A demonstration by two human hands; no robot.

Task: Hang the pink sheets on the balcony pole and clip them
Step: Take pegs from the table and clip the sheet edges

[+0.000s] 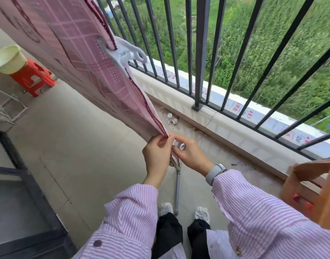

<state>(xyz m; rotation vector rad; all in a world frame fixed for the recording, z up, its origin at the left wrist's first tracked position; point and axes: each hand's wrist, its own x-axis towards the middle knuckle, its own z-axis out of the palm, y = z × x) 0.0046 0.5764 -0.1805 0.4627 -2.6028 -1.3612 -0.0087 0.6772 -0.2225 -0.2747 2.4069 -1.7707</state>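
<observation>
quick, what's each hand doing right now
Left hand: pinching the bottom corner of the pink sheet.
Right hand: fingers curled at the same corner, gripping the sheet.

A pink sheet [96, 71] hangs slanting across the balcony, a large white clip [123, 53] clamped on its edge near the dark railing [201, 53]. The left hand [156, 154] pinches the sheet's lower corner, and the right hand [190, 154], just beside it, grips the same corner. A red stool [35, 77] carrying a pale bucket [9, 59] stands on the floor well behind.
</observation>
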